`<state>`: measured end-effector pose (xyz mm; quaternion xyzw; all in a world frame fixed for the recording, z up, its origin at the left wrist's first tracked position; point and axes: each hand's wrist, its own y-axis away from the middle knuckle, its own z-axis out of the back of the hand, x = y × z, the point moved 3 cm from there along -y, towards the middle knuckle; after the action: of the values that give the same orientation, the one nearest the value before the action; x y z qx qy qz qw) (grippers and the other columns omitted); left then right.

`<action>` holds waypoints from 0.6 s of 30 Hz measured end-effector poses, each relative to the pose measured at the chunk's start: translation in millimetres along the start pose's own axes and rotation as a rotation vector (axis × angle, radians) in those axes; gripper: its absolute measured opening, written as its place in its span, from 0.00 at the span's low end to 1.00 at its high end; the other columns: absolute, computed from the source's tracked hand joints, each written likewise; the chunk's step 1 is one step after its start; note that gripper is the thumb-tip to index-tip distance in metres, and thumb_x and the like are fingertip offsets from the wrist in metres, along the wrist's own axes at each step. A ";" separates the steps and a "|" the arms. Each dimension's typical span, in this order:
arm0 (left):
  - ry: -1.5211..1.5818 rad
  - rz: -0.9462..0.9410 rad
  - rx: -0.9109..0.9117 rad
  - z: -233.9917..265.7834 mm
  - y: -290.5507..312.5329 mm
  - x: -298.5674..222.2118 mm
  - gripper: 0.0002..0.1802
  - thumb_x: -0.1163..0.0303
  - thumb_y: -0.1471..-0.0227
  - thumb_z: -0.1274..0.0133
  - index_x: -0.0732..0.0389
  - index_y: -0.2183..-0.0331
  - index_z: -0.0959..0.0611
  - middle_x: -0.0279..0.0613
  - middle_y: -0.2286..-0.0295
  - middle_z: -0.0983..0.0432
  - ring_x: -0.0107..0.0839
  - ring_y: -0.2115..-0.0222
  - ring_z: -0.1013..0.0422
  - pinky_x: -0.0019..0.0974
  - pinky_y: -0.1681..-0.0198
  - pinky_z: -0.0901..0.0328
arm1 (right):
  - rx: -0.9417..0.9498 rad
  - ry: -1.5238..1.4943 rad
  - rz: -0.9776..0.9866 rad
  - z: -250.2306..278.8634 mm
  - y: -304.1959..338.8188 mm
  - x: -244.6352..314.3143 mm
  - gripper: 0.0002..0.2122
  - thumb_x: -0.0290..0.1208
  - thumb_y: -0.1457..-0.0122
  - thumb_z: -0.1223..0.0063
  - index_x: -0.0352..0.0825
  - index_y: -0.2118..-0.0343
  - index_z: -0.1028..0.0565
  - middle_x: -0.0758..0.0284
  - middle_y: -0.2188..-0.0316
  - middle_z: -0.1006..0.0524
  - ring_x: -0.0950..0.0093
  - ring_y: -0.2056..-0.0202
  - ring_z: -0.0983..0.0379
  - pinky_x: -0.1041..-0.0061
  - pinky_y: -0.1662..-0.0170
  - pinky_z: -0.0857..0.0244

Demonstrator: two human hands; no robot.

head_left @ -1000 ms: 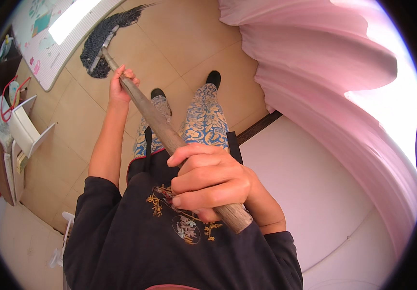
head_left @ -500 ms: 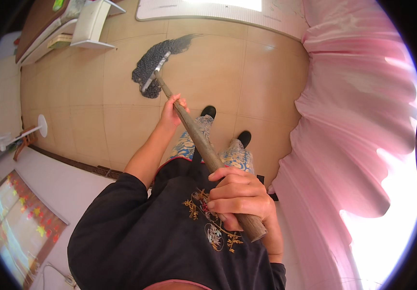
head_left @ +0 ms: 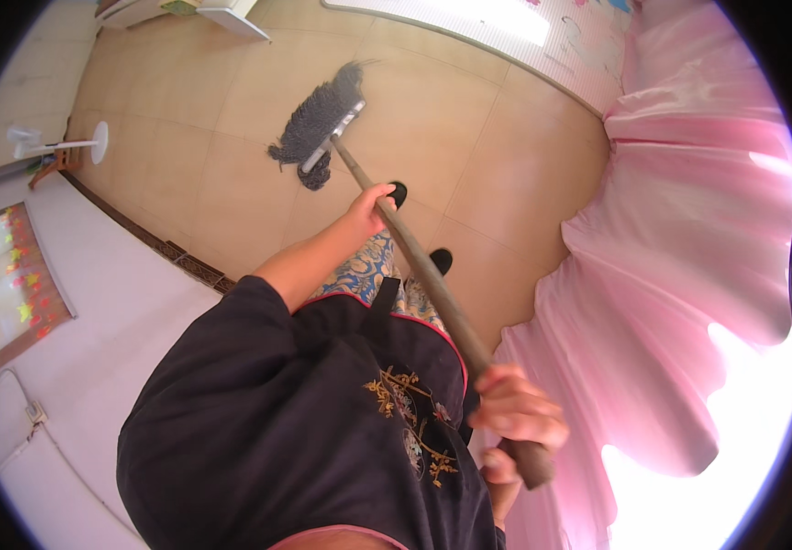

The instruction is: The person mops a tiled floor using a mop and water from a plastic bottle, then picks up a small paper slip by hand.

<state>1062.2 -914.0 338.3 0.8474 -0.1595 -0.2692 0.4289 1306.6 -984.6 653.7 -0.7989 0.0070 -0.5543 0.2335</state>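
Note:
A mop with a long wooden handle [head_left: 437, 284] runs slantwise across the view, from the far floor back to my right side. My left hand [head_left: 374, 203] is closed round the handle partway down. Near its top end my right hand [head_left: 517, 409] grips it, slightly blurred, with the handle's butt poking out past the fingers. The mop's dark grey strands [head_left: 318, 115] lie spread on the tiled floor, joined to a pale metal clamp bar [head_left: 333, 139]. My feet in dark shoes [head_left: 440, 262] stand just this side of the mop head.
Beige floor tiles [head_left: 423, 119] surround the mop. A white patterned mat [head_left: 506, 46] lies at the far side. Pink curtains [head_left: 680, 229] hang along the right. White furniture [head_left: 231, 18] stands at far left, a white fan-like object [head_left: 99, 143] nearer. A cable [head_left: 70, 467] runs along the left wall.
Both hands and the handle have shifted right. The mop head has moved a little right across the floor, its strands now bunched behind the bar. My body has turned slightly.

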 end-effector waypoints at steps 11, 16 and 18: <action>-0.038 0.444 -0.093 -121.3 18.5 254.8 0.07 0.71 0.63 0.48 0.56 0.80 0.31 0.33 0.84 0.34 0.29 0.83 0.32 0.36 0.81 0.36 | -0.753 0.176 0.374 132.9 131.8 193.2 0.04 0.29 0.51 0.66 0.36 0.76 0.39 0.68 0.87 0.37 0.78 0.85 0.42 0.72 0.73 0.46; -0.101 0.604 -0.023 -156.8 50.2 336.0 0.07 0.73 0.65 0.49 0.58 0.78 0.30 0.36 0.85 0.32 0.30 0.84 0.30 0.29 0.89 0.40 | -0.882 0.458 0.382 135.4 185.0 237.1 0.07 0.29 0.49 0.67 0.34 0.69 0.38 0.67 0.86 0.35 0.79 0.86 0.42 0.72 0.76 0.44; -0.168 0.643 0.019 -169.2 56.3 339.1 0.07 0.72 0.64 0.50 0.59 0.76 0.30 0.37 0.84 0.32 0.30 0.83 0.30 0.28 0.89 0.42 | -0.877 0.489 0.387 137.8 184.8 232.5 0.06 0.28 0.49 0.68 0.34 0.70 0.38 0.67 0.86 0.34 0.79 0.87 0.42 0.73 0.77 0.43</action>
<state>1433.0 -1008.3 358.2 0.7324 -0.4561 -0.1876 0.4694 1564.5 -1161.7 750.4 -0.6531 0.4393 -0.6160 -0.0328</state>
